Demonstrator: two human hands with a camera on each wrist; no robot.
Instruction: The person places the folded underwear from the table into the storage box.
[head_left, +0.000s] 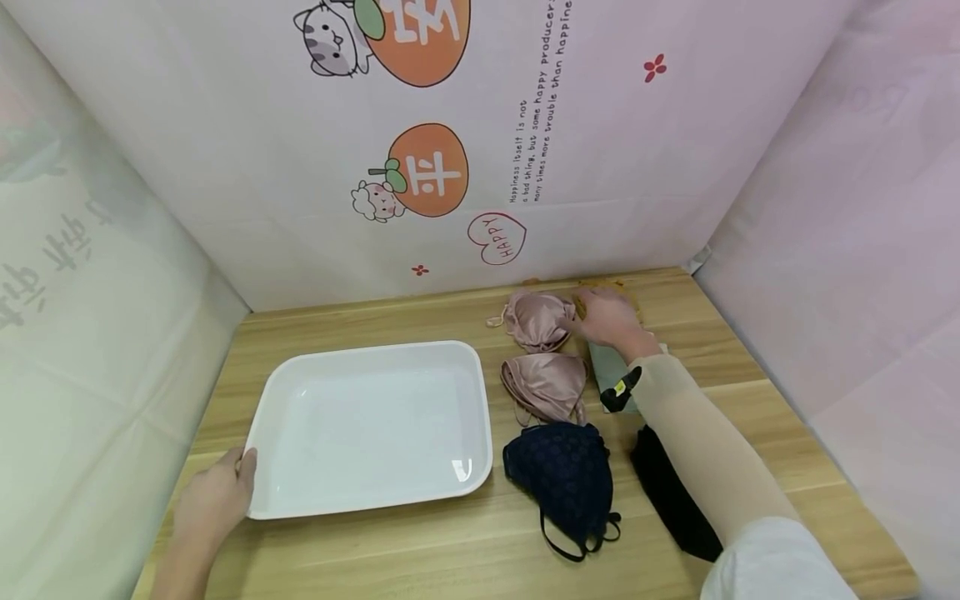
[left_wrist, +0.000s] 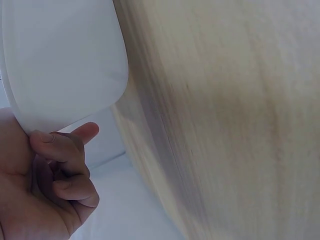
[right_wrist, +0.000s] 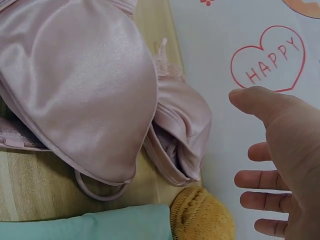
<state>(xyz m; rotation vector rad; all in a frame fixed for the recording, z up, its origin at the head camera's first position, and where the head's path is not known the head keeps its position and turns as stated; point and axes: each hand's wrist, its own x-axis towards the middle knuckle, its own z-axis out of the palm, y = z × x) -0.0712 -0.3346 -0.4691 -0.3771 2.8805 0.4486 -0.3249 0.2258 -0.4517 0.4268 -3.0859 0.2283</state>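
Note:
My left hand [head_left: 213,500] grips the left edge of a shallow white tray [head_left: 367,429], its thumb at the rim. In the left wrist view the fingers [left_wrist: 60,150] curl by the tray's corner [left_wrist: 75,75]. At the back right, my right hand [head_left: 611,321] hovers with fingers spread and holds nothing. Close by are two pink satin bra cups [head_left: 551,385]; whether they belong to one bra cannot be told. A mustard lace item [right_wrist: 202,217] lies beside the far cup [right_wrist: 187,117]. A pale green folded cloth [right_wrist: 100,224] lies beside the nearer cup.
Nearer the front lies a navy bra [head_left: 562,475] with loose straps. A black folded cloth [head_left: 671,500] is partly hidden beneath my right forearm. White printed sheets [head_left: 600,167] enclose the wooden table [head_left: 390,550] at the back and both sides.

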